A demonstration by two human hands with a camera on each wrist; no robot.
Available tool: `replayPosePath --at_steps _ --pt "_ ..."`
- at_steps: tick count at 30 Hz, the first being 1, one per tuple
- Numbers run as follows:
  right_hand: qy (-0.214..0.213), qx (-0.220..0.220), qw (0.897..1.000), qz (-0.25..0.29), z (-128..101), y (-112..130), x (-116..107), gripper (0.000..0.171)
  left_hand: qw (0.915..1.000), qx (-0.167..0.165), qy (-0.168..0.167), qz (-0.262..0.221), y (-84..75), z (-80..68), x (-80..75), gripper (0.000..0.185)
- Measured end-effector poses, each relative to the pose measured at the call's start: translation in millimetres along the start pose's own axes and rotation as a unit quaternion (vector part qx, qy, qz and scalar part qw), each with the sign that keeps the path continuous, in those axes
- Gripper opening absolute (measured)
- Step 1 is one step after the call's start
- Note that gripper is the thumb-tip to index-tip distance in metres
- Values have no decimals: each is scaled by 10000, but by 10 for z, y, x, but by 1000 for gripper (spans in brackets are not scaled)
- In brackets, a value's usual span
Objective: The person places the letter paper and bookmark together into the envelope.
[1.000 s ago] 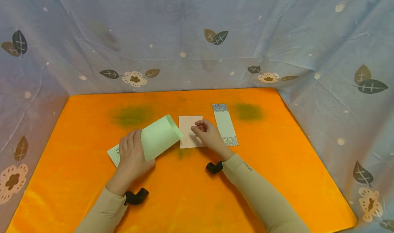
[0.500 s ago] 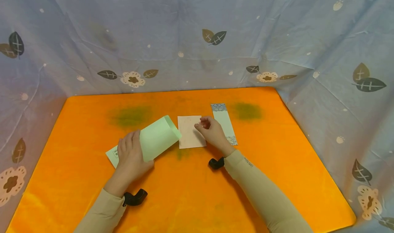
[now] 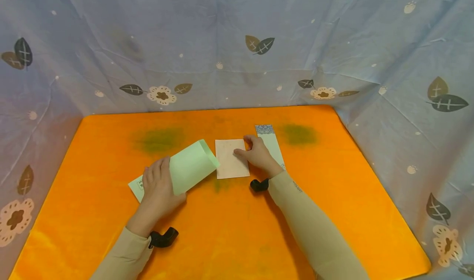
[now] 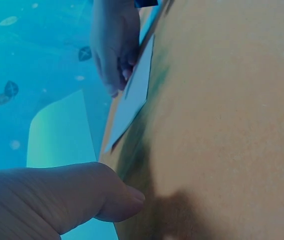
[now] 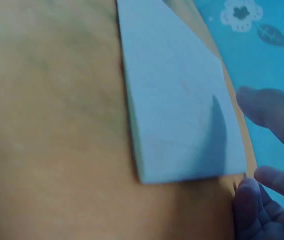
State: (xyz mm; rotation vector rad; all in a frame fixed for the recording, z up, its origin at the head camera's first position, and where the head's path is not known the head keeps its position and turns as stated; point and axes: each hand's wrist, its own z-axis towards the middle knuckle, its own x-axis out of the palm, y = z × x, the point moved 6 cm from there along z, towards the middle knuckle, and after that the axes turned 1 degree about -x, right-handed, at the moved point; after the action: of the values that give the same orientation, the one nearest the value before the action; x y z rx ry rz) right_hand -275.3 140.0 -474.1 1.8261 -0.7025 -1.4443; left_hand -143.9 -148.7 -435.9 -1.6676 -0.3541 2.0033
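Clasping left hand (image 3: 159,185): holds green envelope (image 3: 190,169); overtight pressure could crease it.
Right hand (image 3: 259,154): parted; pink card (image 3: 227,165) at its nine o'clock, being thin, could slip.

Head view brightly and evenly lit; orange tabletop (image 3: 229,239) rendered saturated, far curtain (image 3: 218,33) duller; soft shadows cast along inner sides of sleeves (image 3: 311,230); wrist views dimmer, tinted blue; in left wrist view, broad dark shadow thrown on tabletop beside left thumb (image 4: 107,192); in right wrist view, pale card (image 5: 181,110) crossed by pointed shadow, surrounding tabletop blurred
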Motion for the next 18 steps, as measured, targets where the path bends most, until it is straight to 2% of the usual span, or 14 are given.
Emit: replayPosePath --at_steps 18 --pt "186 247 9987 -403 42 0 -7 74 9999 -26 152 44 -52 -29 34 111"
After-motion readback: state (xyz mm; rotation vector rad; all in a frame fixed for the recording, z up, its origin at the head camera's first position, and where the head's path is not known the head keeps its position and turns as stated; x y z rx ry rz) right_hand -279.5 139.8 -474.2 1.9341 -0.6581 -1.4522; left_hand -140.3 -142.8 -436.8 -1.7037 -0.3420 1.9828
